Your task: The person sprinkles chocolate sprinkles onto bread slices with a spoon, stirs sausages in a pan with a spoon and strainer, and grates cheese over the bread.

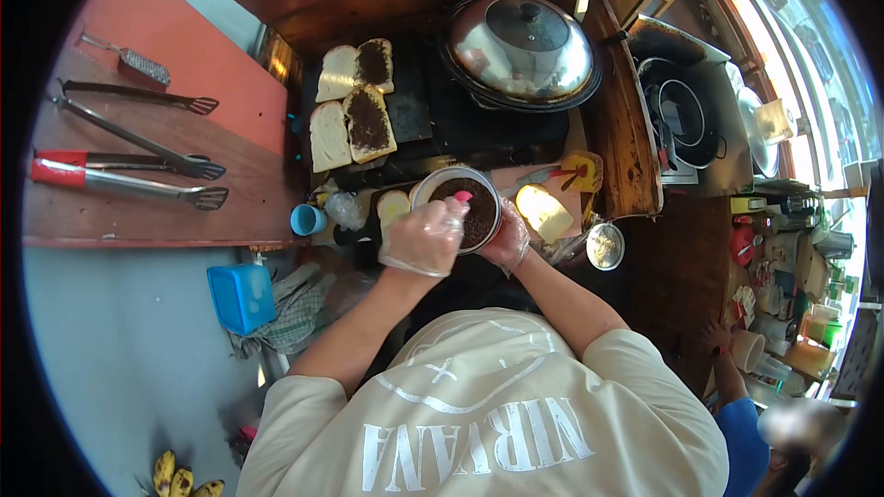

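My left hand (424,236), in a clear plastic glove, grips a pink spoon (462,196) over an open round tub (419,191) of dark brown granules. Gloved as well, my right hand (508,237) holds the tub's right side. Two bread slices bearing dark granules (370,122) lie beside two pale slices (331,136) on the black griddle (451,136). A yellow-topped slice (543,212) is right of the tub, and another slice (393,207) is partly hidden at its left.
A domed lid (525,41) covers a pan at the back. Tongs (138,133) and a grater (143,64) lie on the left shelf. Near the griddle are a blue cup (307,219) and a small bowl (605,247). Another person's hand (715,336) rests at the right counter.
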The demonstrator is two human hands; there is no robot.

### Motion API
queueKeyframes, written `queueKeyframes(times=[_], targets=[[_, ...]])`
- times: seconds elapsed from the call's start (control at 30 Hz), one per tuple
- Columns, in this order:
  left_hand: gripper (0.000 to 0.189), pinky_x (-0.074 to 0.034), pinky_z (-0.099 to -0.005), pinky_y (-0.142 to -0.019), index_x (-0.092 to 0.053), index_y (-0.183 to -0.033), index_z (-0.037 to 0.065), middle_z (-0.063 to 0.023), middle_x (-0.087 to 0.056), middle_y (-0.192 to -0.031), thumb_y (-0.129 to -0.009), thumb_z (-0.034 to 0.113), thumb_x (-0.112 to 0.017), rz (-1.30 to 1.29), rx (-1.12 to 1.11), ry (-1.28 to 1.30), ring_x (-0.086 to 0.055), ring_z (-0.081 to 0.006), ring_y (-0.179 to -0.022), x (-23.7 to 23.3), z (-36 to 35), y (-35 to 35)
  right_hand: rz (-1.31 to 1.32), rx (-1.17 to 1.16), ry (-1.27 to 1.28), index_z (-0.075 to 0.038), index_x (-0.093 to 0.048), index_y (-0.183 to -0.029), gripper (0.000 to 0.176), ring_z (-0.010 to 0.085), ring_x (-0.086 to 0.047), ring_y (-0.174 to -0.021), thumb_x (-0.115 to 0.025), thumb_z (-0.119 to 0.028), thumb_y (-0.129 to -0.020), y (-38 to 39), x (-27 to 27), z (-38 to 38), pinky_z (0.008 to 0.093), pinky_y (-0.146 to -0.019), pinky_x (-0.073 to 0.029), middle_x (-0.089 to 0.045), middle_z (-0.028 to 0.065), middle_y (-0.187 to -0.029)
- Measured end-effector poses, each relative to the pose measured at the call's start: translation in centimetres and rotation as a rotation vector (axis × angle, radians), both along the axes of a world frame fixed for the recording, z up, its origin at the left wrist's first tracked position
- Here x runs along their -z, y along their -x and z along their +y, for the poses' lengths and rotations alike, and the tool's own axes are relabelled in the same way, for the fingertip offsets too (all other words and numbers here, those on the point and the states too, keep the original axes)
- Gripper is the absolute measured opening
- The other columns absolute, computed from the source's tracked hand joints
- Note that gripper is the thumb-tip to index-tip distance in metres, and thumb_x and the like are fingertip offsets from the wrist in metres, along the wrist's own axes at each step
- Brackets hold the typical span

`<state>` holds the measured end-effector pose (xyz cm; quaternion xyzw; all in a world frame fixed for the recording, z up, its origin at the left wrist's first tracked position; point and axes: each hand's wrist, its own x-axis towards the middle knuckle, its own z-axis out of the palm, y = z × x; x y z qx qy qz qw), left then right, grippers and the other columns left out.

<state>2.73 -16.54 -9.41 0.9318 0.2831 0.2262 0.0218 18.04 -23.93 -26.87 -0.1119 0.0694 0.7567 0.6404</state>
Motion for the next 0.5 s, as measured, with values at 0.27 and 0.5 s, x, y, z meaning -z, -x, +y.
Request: queueKeyframes(times=[0.27,0.5], targets=[[0.03,-0.052,-0.0452,-0.069,-0.072,-0.078,-0.001,-0.0184,-0.07,-0.075,-0.092,0.025,-0.065,-0.098,-0.271,0.656,-0.068,-0.0363,-0.072,-0.9,-1.0,-1.5,0.032,-0.04,0.011,-0.018,-0.054,-0.138,0.055,0.0303,-0.054,-0.127,-0.062,-0.045,-0.091,-0.2,-0.2,-1.1,0.0593,-0.103,-0.044,-0.057,0.0081,-0.139],[0.03,-0.047,-0.041,-0.058,-0.068,-0.068,-0.003,-0.0175,-0.063,-0.06,-0.087,0.021,-0.072,-0.292,-0.433,0.851,-0.06,-0.0319,-0.054,-0.2,-0.2,2.8,0.039,-0.056,0.029,-0.02,-0.052,-0.14,0.056,0.0342,-0.054,-0.126,-0.058,-0.048,-0.093,0.1,-0.5,-1.9,0.0611,-0.098,-0.047,-0.054,0.0087,-0.142]])
